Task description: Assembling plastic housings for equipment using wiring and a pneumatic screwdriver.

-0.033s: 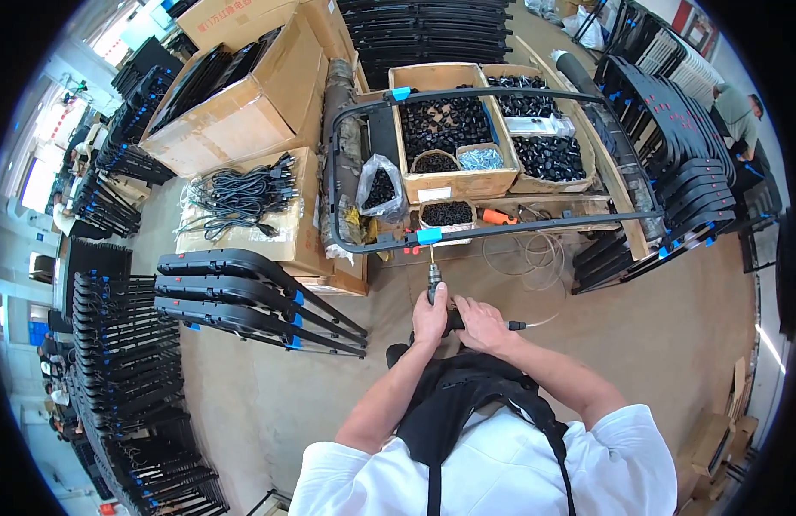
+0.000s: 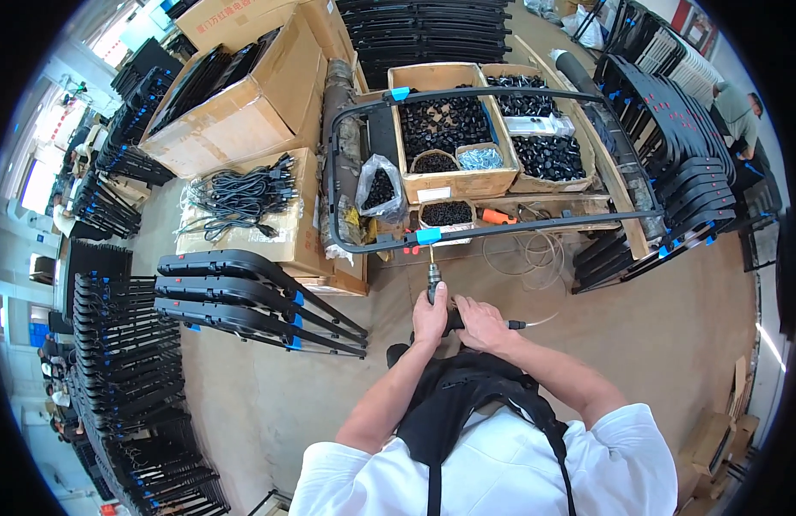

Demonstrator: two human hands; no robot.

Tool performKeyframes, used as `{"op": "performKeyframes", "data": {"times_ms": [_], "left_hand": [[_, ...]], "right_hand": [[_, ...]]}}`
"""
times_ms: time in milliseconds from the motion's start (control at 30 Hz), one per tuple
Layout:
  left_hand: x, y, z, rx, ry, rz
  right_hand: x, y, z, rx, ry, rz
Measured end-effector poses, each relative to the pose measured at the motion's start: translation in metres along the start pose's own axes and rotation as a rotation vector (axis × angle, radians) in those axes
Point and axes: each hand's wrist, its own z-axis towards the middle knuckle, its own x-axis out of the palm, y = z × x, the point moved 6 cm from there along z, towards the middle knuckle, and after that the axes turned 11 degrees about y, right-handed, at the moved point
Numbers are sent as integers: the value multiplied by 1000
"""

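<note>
Both my hands are on a black pistol-shaped power drill with a metal chuck. My left hand is wrapped round its body behind the chuck. My right hand is closed on its rear and handle; a fitting with a thin pale hose comes out to the right. The long bit points away from me, its tip at the blue clip on the near bar of a rounded black frame. Whether the tip touches cannot be made out. A second blue clip sits on the far bar.
Under the frame stand cardboard boxes of black parts and silvery screws, a clear bag and an orange-handled tool. Coiled power cords lie on a carton at left. Stacked black frames flank me. Another person works at far right.
</note>
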Motion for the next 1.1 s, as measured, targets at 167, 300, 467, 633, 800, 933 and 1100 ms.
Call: {"op": "performKeyframes", "data": {"times_ms": [167,300,467,633,800,933,1100], "left_hand": [[1,5,10,-2,3,33],[0,-4,11,-8,-25,128],[0,-5,14,-21,-34,150],[0,0,23,-27,-36,143],[2,-9,24,-42,-5,145],[2,-2,26,-23,-9,142],[2,1,21,-55,-10,179]], "right_hand": [[-3,-3,4,24,53,39],[-5,-9,8,31,62,45],[-11,-8,12,30,68,10],[-16,-7,16,15,63,-34],[-18,-6,17,26,99,-37],[-13,2,19,-76,-20,15],[-9,3,12,-1,21,32]]}}
